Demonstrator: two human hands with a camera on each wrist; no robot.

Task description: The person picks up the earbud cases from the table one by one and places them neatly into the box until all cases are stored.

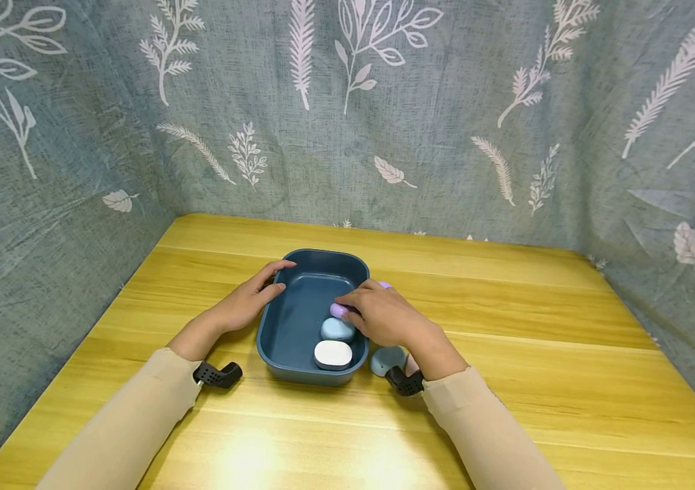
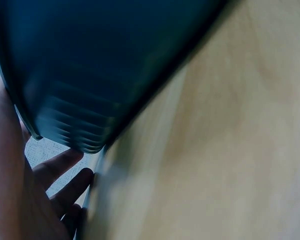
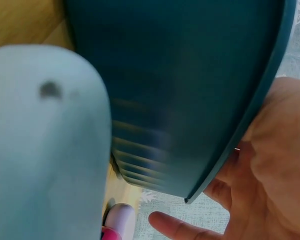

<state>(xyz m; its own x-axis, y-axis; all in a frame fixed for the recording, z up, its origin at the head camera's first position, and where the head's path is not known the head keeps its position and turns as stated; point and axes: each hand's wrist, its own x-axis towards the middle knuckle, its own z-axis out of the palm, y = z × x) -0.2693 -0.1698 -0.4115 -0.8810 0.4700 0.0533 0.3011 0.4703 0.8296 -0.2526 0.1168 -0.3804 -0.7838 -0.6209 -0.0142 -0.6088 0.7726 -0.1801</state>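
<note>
A dark blue rectangular tub (image 1: 288,327) stands on the table. My left hand (image 1: 243,304) rests at its left side, thumb and index finger over the rim and fingers loosely extended. Reaching over the right rim, my right hand (image 1: 386,316) pinches a small purple rounded case (image 1: 339,310) between thumb and fingers inside the tub. Toward me from it, along the tub's right side, lie a light blue rounded case (image 1: 337,329) and a white oval case (image 1: 333,354). In the right wrist view the tub's wall (image 3: 190,100) hides the pinching fingertips.
Outside the tub on the right sits another light blue rounded case (image 1: 386,361), with a pale pink item (image 1: 411,365) partly behind my wrist. A purple thing (image 1: 385,284) peeks out beyond my right hand. Patterned grey-green curtains (image 1: 347,150) border the wooden table (image 1: 537,340).
</note>
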